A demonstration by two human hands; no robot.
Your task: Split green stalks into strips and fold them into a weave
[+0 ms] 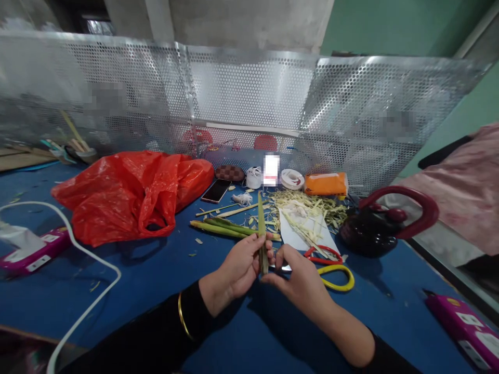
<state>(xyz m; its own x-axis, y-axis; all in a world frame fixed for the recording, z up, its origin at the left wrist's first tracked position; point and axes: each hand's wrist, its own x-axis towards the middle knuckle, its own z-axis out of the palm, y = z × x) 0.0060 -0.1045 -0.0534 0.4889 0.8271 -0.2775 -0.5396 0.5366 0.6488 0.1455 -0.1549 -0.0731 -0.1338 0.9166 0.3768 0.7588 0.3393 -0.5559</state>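
A long green leaf strip stands nearly upright, pointing away from me, over the blue table. My left hand is closed around its lower part, thumb in front. My right hand has its fingers curled and its thumb at the strip's bottom end. Several more green stalks lie just beyond my left hand. Scissors with one red and one yellow handle lie beside my right hand, their blades partly hidden by it. A white paper with pale shreds on it lies behind them.
A red plastic bag and a phone lie to the left. Shredded fibres, a tape roll and an orange packet sit farther back. A dark kettle stands right. A white cable crosses the left side.
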